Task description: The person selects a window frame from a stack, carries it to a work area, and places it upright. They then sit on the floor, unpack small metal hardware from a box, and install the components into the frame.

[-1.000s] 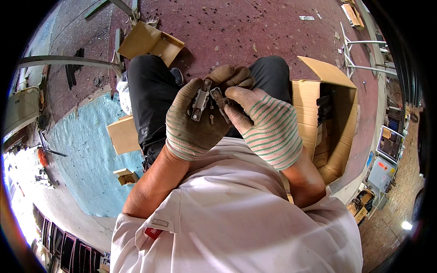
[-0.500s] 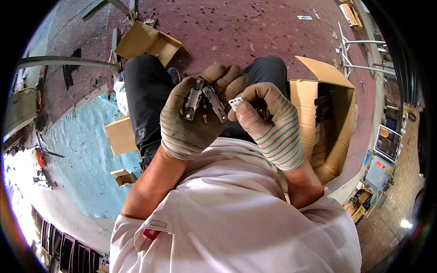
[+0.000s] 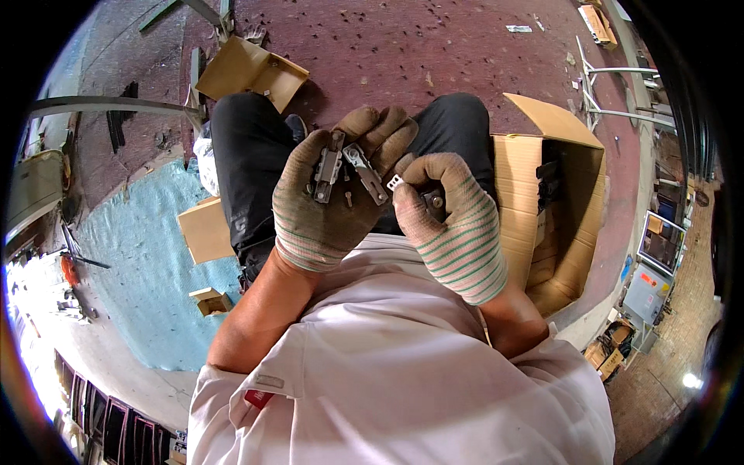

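Observation:
My left hand [image 3: 319,205], in a brown-palmed glove with a striped cuff, is cupped palm up. Across its palm and fingers lie two narrow metal fittings, a left one [image 3: 328,172] and a right one [image 3: 366,175] with a round end. A small screw [image 3: 349,199] rests between them. Close beside, my gloved right hand [image 3: 449,221] pinches a small white plate with holes [image 3: 395,182] between thumb and forefinger. Behind that pinch, a dark metal piece with a round spot [image 3: 434,203] shows inside the curled fingers; the rest of it is hidden.
An open cardboard box [image 3: 518,209] with dark parts inside stands at my right. Another open carton [image 3: 236,66] lies beyond my left knee, and a smaller box [image 3: 205,231] sits left of my thigh on a blue sheet [image 3: 147,271]. Metal frame legs [image 3: 116,105] stand at the left.
My right hand has shifted slightly down and turned, and the white plate has tilted with it. More of the dark metal piece in its fingers shows. The left hand has barely moved.

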`<state>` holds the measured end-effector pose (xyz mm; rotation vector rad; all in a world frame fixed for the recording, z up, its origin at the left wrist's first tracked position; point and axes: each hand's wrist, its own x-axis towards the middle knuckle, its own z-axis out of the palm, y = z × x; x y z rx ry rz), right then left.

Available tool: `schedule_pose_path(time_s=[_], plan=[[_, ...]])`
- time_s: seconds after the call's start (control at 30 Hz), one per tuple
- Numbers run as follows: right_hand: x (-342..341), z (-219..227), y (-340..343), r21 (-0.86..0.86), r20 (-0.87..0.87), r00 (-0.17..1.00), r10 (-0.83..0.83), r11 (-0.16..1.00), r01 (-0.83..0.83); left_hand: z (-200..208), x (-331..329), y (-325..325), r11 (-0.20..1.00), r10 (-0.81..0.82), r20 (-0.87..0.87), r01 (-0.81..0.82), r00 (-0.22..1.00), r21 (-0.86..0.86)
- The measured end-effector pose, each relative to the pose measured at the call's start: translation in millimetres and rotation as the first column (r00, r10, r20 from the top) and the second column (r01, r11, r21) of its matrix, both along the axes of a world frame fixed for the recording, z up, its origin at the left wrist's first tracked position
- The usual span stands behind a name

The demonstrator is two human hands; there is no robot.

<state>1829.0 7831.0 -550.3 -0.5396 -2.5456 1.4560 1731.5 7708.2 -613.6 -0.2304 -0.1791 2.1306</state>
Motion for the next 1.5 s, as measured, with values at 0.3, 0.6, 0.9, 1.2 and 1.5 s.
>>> schedule_pose_path(time_s=[0.3, 0.6, 0.9, 1.2, 1.5], plan=[[1, -10, -15, 0.171, 0.071, 0.996, -0.045, 0.985, 0.032, -5, 0, 3, 0.99, 0.073, -0.07, -0.081, 0.995, -0.111], [-6, -21, -20, 0.464, -0.072, 0.997, 0.005, 0.886, 0.029, 0, -1, 6, 0.977, 0.082, -0.137, -0.107, 0.987, -0.186], [-8, -25, -20, 0.544, -0.121, 0.991, 0.056, 0.839, 0.019, 2, -6, 7, 0.979, 0.093, -0.01, -0.093, 0.996, -0.181], [-14, -28, -23, 0.532, -0.102, 0.995, 0.006, 0.845, 0.049, -2, -3, 9, 0.968, 0.109, -0.105, -0.129, 0.988, -0.214], [-15, -30, -22, 0.365, -0.164, 0.986, -0.002, 0.929, 0.062, -4, -4, 3, 0.977, 0.108, -0.009, -0.107, 0.994, -0.184]])
